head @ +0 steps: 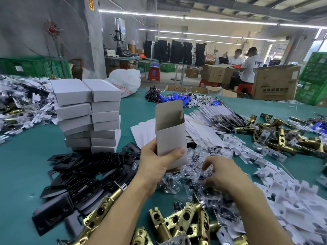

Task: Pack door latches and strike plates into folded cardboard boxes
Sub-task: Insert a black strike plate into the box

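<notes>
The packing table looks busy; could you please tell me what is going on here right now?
A person is packing door hardware. Their left hand holds an upright cardboard box with its top flap open. Their right hand reaches into a pile of small clear bags beside it; whether it has gripped one is unclear. Black strike plates lie to the left, brass latches nearest the camera, and closed white boxes are stacked behind on the green table.
</notes>
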`<state>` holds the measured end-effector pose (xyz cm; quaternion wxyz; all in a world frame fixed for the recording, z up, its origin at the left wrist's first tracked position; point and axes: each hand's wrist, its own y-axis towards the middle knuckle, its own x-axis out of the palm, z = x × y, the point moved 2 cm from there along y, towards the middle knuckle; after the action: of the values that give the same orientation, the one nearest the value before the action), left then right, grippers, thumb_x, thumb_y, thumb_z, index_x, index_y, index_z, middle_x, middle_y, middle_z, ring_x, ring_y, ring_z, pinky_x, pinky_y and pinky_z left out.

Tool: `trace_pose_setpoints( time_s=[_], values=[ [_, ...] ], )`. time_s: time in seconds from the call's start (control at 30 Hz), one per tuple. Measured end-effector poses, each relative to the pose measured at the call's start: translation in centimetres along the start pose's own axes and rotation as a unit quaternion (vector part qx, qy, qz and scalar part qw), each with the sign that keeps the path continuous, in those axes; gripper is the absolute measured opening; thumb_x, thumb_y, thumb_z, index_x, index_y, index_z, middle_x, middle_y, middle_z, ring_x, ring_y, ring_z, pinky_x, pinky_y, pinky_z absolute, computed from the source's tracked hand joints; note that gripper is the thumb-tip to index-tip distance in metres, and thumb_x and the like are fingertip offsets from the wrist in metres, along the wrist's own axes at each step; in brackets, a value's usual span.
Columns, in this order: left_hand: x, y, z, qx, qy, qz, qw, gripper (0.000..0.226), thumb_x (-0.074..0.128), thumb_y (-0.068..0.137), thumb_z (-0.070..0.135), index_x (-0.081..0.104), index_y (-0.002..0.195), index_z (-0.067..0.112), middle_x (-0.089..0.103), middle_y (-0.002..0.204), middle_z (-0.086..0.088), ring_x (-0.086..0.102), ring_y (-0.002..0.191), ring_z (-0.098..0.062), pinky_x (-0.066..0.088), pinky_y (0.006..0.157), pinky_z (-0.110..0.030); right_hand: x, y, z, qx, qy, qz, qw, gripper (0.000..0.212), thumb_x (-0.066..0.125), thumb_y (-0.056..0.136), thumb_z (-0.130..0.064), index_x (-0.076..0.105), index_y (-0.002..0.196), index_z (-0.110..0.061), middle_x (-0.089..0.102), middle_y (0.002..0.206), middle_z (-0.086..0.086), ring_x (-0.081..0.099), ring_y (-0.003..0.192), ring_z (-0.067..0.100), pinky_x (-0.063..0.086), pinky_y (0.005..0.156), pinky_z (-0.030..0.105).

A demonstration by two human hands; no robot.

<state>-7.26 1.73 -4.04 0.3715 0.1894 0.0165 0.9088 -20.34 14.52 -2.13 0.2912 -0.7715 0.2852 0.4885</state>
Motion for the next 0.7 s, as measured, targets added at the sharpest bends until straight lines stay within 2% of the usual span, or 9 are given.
trace_pose_setpoints(
  time_s=[0.13,0.17,0.23,0.27,0.33,0.4,0.43,0.6,0.7],
  values=[
    [-0.2,0.1,-0.3,-0.017,0.015,0.006,1.000,0.035,0.089,0.052,0.025,0.078,0.086,0.027,0.076,0.090,0.000,0.074,0.080,-0.019,0.059,0.058,-0.035,-1.0,-0.3,0.3,-0.015,0.023,0.032,0.999,0.026,0.070,0.089,-0.006,0.069,0.106,-0.025,0.067,0.098,-0.001,0.066,0.064,0.006,0.060,0.072,0.032],
    [-0.3,0.1,-0.4,-0.025,0.021,0.007,0.999,0.039,0.089,0.052,0.025,0.078,0.089,0.025,0.077,0.090,-0.001,0.075,0.080,-0.020,0.060,0.058,-0.036,-1.6,-0.4,0.3,-0.021,0.038,0.060,0.997,0.025,0.065,0.092,-0.006,0.070,0.110,-0.023,0.068,0.097,0.000,0.066,0.060,0.004,0.060,0.068,0.030],
    [-0.3,0.1,-0.6,-0.040,0.040,0.003,0.998,0.046,0.090,0.054,0.024,0.075,0.097,0.020,0.077,0.089,-0.001,0.075,0.078,-0.023,0.060,0.058,-0.036,-3.3,-1.1,0.1,-0.062,0.107,0.153,0.980,0.024,0.062,0.095,-0.006,0.070,0.114,-0.019,0.068,0.086,-0.002,0.061,0.049,-0.004,0.049,0.049,0.011],
    [-0.3,0.0,-0.6,-0.045,0.050,-0.004,0.998,0.045,0.090,0.056,0.022,0.074,0.098,0.019,0.077,0.088,-0.001,0.075,0.077,-0.022,0.059,0.057,-0.035,-4.3,-1.7,-0.1,-0.093,0.154,0.213,0.960,0.025,0.062,0.094,-0.006,0.070,0.113,-0.020,0.068,0.083,-0.005,0.060,0.051,-0.007,0.044,0.046,0.005],
    [-0.3,0.0,-0.7,-0.047,0.067,-0.027,0.996,0.038,0.091,0.060,0.019,0.075,0.095,0.019,0.077,0.089,-0.003,0.075,0.075,-0.022,0.059,0.057,-0.036,-5.9,-3.1,-1.1,-0.184,0.258,0.300,0.900,0.030,0.067,0.091,-0.006,0.067,0.112,-0.028,0.069,0.085,-0.010,0.065,0.066,-0.007,0.047,0.057,0.003],
    [-0.1,-0.2,-0.7,-0.044,0.078,-0.061,0.994,0.037,0.094,0.060,0.019,0.077,0.092,0.022,0.076,0.091,-0.005,0.075,0.077,-0.023,0.060,0.059,-0.038,-6.4,-4.4,-2.7,-0.273,0.337,0.314,0.845,0.031,0.071,0.087,-0.005,0.066,0.105,-0.031,0.071,0.084,-0.009,0.070,0.077,0.001,0.054,0.068,0.012],
    [0.0,-0.3,-0.7,-0.043,0.086,-0.081,0.992,0.036,0.094,0.061,0.020,0.076,0.092,0.024,0.076,0.092,-0.005,0.075,0.079,-0.024,0.060,0.059,-0.039,-6.3,-4.8,-3.5,-0.303,0.336,0.317,0.833,0.029,0.072,0.086,-0.004,0.066,0.101,-0.028,0.072,0.085,-0.009,0.071,0.078,0.004,0.057,0.071,0.017],
    [0.6,-0.7,-1.0,-0.047,0.108,-0.158,0.980,0.034,0.088,0.067,0.023,0.074,0.098,0.021,0.074,0.091,-0.007,0.072,0.080,-0.024,0.060,0.062,-0.042,-5.0,-4.8,-5.0,-0.349,0.176,0.350,0.851,0.010,0.074,0.085,-0.004,0.075,0.091,-0.013,0.071,0.084,-0.002,0.066,0.077,0.012,0.055,0.071,0.036],
    [0.5,-0.7,-1.1,-0.044,0.110,-0.158,0.980,0.031,0.087,0.069,0.021,0.074,0.097,0.024,0.073,0.090,-0.005,0.072,0.079,-0.023,0.059,0.061,-0.041,-4.9,-4.7,-5.0,-0.353,0.139,0.310,0.872,0.014,0.072,0.086,-0.005,0.076,0.088,-0.018,0.070,0.080,-0.008,0.061,0.077,0.008,0.050,0.072,0.034]
  ],
)
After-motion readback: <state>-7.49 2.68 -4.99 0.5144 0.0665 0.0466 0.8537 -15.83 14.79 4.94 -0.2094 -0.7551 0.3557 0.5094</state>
